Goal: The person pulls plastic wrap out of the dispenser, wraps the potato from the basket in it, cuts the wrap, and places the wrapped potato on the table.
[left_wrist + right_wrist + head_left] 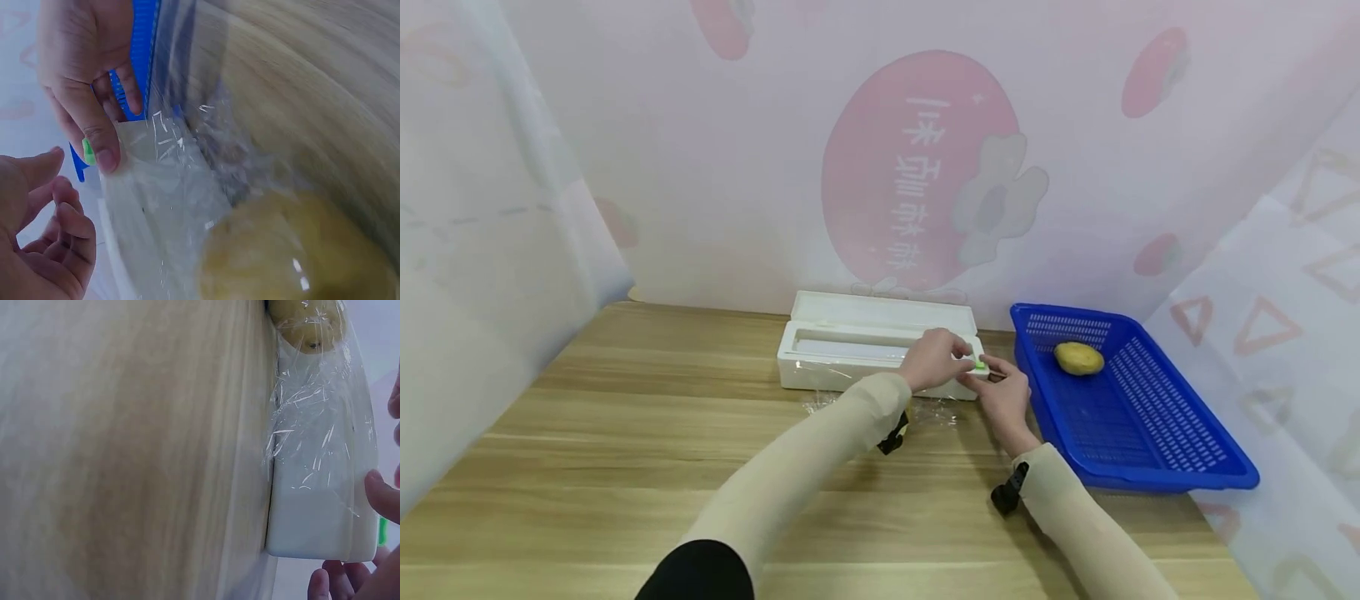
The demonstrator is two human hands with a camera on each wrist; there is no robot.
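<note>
A long white plastic-wrap dispenser [820, 372] lies on the table, its lid [883, 312] raised at the back. My right hand [1006, 402] grips its right end, with the thumb on the front top edge beside a small green slider [981, 364]. Just above that end hovers my left hand [934, 362], fingers loosely bent and nothing between them. Clear film [178, 147] hangs crumpled down the dispenser's front. A potato [294, 250] under shiny film sits in front of the dispenser; in the head view my left forearm mostly hides it.
To the right stands a blue basket [1150, 477] with a second potato [1078, 358] in it. Its left side is close to my right hand. A printed cloth [737, 208] hangs right behind the wooden table [625, 433].
</note>
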